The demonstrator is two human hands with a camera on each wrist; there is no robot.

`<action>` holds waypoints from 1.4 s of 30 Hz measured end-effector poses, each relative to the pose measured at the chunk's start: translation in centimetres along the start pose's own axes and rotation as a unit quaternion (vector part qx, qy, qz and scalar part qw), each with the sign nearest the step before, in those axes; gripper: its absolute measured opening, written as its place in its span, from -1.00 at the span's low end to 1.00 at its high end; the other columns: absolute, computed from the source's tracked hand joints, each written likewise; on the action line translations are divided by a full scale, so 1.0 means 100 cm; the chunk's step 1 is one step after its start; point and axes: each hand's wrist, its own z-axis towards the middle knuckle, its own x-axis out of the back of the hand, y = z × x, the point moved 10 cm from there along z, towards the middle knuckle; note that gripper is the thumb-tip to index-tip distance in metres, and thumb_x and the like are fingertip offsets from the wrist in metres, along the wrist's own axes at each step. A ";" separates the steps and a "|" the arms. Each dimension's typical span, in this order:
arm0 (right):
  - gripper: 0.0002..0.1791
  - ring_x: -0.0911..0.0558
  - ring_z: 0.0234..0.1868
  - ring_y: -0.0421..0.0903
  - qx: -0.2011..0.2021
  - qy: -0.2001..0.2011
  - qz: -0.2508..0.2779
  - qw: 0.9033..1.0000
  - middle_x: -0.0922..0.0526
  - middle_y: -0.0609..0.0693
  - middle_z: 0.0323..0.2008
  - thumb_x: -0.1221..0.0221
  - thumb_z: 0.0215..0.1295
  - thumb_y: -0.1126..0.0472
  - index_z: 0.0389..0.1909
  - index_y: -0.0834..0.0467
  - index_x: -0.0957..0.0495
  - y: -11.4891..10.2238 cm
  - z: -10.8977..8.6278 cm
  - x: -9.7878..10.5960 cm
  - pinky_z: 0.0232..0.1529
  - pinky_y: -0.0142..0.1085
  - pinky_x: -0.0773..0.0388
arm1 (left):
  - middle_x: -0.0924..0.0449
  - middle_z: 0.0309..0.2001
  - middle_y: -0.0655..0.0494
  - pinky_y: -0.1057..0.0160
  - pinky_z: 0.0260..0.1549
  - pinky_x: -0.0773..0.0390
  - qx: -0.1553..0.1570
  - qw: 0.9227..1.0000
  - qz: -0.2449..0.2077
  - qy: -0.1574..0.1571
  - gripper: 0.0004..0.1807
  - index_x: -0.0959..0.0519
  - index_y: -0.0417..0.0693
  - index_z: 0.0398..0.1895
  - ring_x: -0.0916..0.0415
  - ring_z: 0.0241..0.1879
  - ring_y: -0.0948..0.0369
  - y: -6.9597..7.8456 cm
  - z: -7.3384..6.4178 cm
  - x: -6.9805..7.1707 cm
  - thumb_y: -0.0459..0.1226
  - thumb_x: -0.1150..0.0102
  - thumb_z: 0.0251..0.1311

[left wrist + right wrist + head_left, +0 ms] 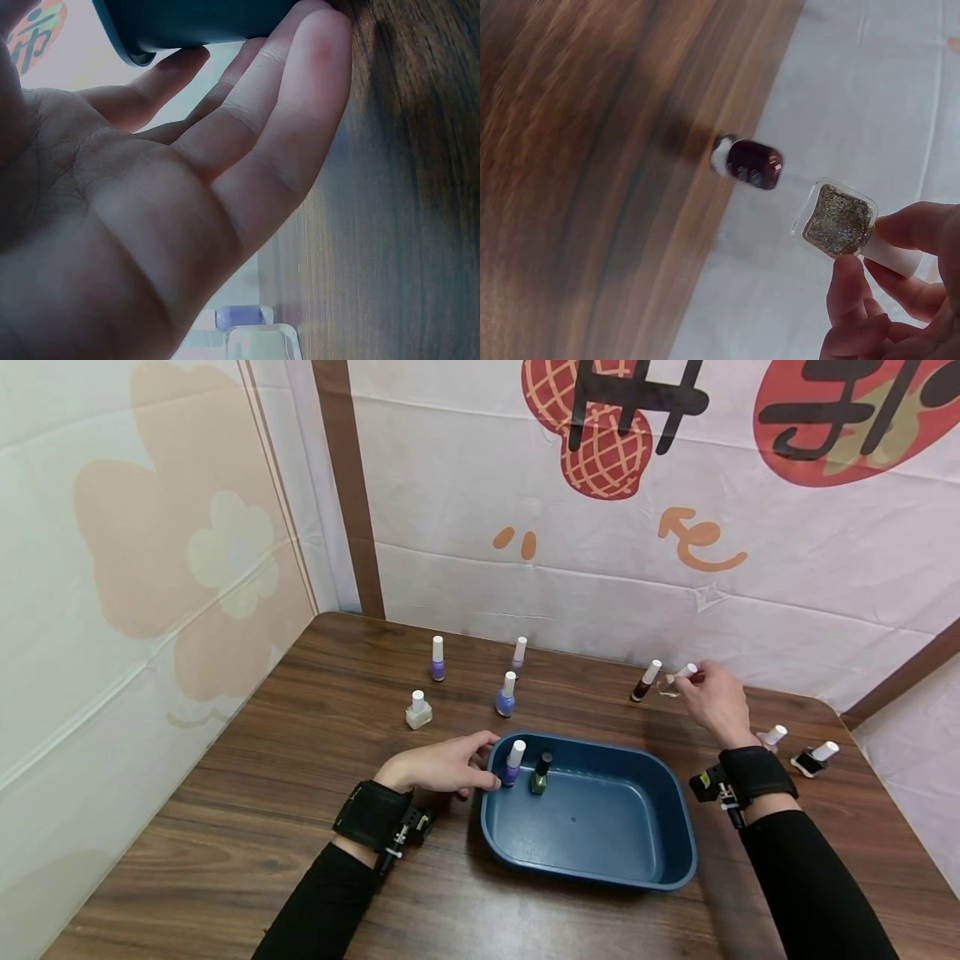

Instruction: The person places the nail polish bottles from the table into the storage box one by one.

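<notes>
1. Table (247,793): brown wood grain; its far edge runs close to your glitter bottle (838,221), with open wood between that bottle and the tray (600,835).
2. Tray: blue, smooth, rounded rectangle, long axis left to right; open room across its right half.
3. Your left hand (438,766): fingers loosely extended, touching the tray's left end.
4. Your right hand (716,697): narrow, pinching the glitter bottle about its white cap.
5. Glitter bottle: far right, beside a glossy dark red bottle (641,688); tilted, cap toward far right; clear, squarish, sparkling body.
6. Purple bottle (512,768), green bottle (539,780): upright, tray's left end.
</notes>
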 end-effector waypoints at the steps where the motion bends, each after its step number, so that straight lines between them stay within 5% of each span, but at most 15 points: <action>1: -0.67 -0.56 -0.14 0.22 0.003 -0.001 0.001 1.000 -0.59 0.35 -0.08 -0.01 0.32 0.12 -0.11 0.32 -0.46 -0.003 -0.001 0.001 -0.33 -0.09 -0.43 | -0.50 -0.01 -0.06 0.22 -0.34 -0.54 -0.001 1.000 0.000 0.000 -0.47 -0.24 -0.08 0.30 -0.52 -0.30 0.13 0.000 0.000 0.000 -0.27 -0.11 0.30; 22: -0.78 -0.56 -0.24 0.14 0.118 0.009 0.038 0.992 -0.64 0.30 -0.15 -0.08 0.32 0.18 -0.20 0.27 -0.53 -0.081 -0.023 0.012 -0.32 -0.18 -0.37 | -0.49 0.01 -0.06 0.19 -0.31 -0.57 0.000 1.000 0.006 0.002 -0.47 -0.23 -0.08 0.31 -0.54 -0.23 0.13 -0.001 0.000 0.001 -0.26 -0.10 0.31; 32: -0.83 -0.43 -0.57 -0.10 0.176 -0.002 0.051 0.983 -0.65 0.18 -0.27 -0.08 0.30 0.26 -0.19 0.23 -0.57 -0.114 -0.041 0.014 -0.49 -0.29 -0.28 | -0.51 0.00 -0.06 0.19 -0.30 -0.58 0.000 1.000 0.008 -0.001 -0.46 -0.22 -0.08 0.32 -0.54 -0.26 0.14 0.001 0.000 0.001 -0.26 -0.10 0.30; 42: -0.87 -0.51 -0.50 -0.11 0.198 -0.021 0.052 0.979 -0.67 0.09 -0.41 -0.13 0.25 0.27 -0.24 0.19 -0.60 -0.133 -0.055 0.014 -0.46 -0.33 -0.33 | -0.52 -0.01 -0.07 0.19 -0.31 -0.57 0.000 1.000 0.005 -0.001 -0.46 -0.23 -0.08 0.31 -0.53 -0.28 0.14 0.000 0.000 0.001 -0.27 -0.10 0.30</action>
